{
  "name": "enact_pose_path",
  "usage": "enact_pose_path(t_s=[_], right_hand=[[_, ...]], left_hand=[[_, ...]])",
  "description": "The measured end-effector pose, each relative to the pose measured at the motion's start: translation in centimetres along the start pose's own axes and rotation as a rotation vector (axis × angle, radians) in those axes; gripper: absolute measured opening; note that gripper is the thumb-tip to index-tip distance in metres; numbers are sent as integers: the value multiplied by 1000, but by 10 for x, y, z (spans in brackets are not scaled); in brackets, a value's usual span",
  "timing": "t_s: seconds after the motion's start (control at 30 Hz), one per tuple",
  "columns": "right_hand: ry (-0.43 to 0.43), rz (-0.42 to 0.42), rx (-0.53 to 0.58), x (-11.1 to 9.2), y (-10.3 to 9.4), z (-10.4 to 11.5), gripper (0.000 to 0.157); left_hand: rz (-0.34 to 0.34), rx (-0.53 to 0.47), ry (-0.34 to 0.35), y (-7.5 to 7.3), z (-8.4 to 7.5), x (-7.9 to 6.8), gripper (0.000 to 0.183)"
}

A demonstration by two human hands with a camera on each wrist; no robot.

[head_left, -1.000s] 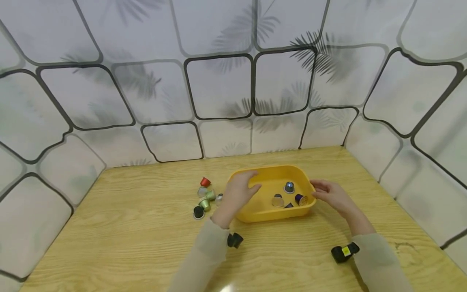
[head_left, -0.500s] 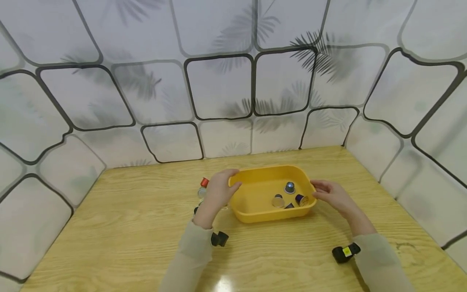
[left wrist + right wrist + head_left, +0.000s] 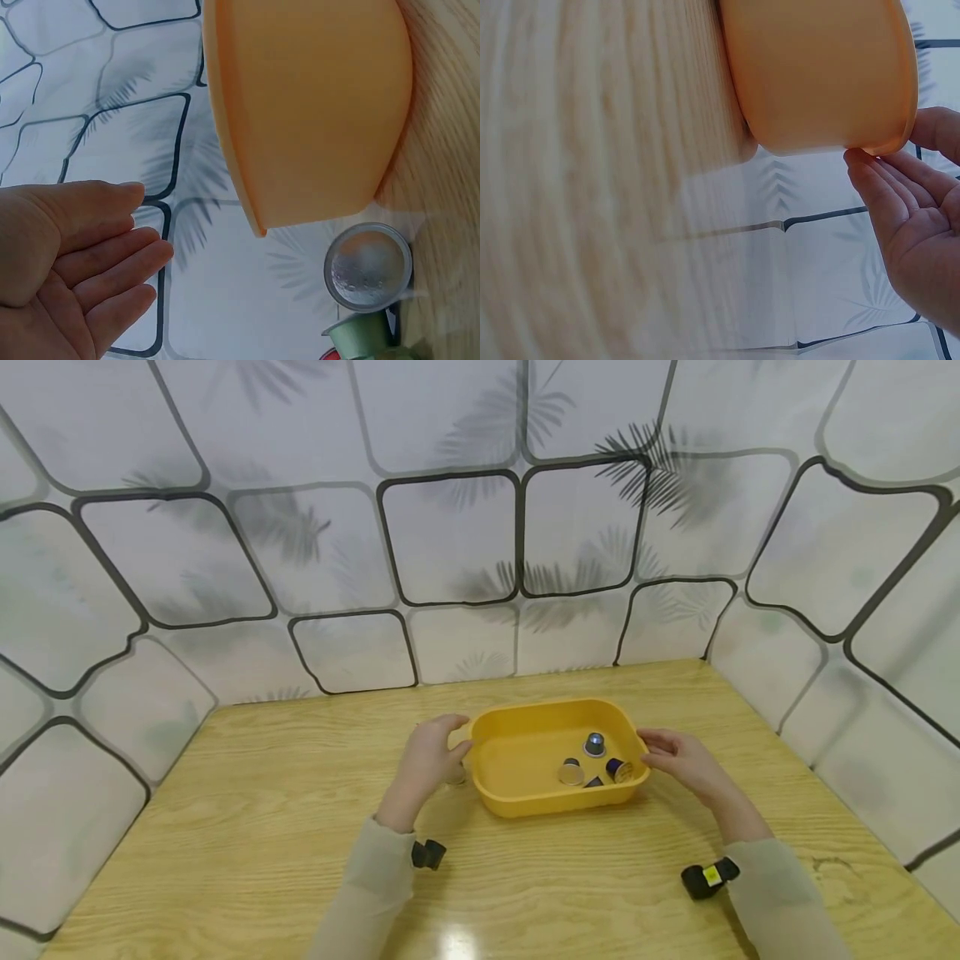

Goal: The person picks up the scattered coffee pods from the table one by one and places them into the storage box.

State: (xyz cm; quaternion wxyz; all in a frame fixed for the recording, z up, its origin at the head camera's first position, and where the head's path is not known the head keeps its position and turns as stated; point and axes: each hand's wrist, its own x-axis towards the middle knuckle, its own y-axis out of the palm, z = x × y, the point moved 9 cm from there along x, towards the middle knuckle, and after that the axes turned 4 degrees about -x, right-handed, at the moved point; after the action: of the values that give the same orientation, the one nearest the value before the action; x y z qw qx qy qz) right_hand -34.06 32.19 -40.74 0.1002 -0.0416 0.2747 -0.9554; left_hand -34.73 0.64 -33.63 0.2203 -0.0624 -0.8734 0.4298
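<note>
My left hand (image 3: 425,762) hovers just left of a yellow tray (image 3: 517,803), thumb and fingers apart, nothing held. In the left wrist view its fingers reach toward the tray's end without touching it. A clear-lidded coffee capsule (image 3: 369,266) stands by the tray, with a green capsule (image 3: 361,335) beyond it. My right hand (image 3: 686,768) touches the tray's right rim with thumb and fairly straight fingers. Inside the tray, toward its right, lie a blue-silver capsule (image 3: 595,744), a clear-lidded capsule (image 3: 571,773), a dark blue capsule (image 3: 619,770) and a dark piece by the front wall.
A wooden table (image 3: 247,827) stretches out on both sides of the tray. Behind it and at the sides hangs a patterned white cloth (image 3: 465,539). Loose capsules left of the tray are mostly hidden by my left hand in the head view.
My left hand has moved left from over the tray to outside its left end, covering the loose capsules. The right hand and the tray stay where they were.
</note>
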Motion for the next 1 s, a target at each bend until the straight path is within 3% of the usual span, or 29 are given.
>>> enact_pose_path(t_s=[0.43,0.73,1.0], right_hand=[[-2,7,9,0,0,-2,52],[-1,9,3,-1,1,0,52],[-63,6,17,-2,0,5,56]], left_hand=[[25,26,-2,3,13,-1,32],[111,10,-40,18,31,-1,32],[194,19,-11,33,34,-1,31]])
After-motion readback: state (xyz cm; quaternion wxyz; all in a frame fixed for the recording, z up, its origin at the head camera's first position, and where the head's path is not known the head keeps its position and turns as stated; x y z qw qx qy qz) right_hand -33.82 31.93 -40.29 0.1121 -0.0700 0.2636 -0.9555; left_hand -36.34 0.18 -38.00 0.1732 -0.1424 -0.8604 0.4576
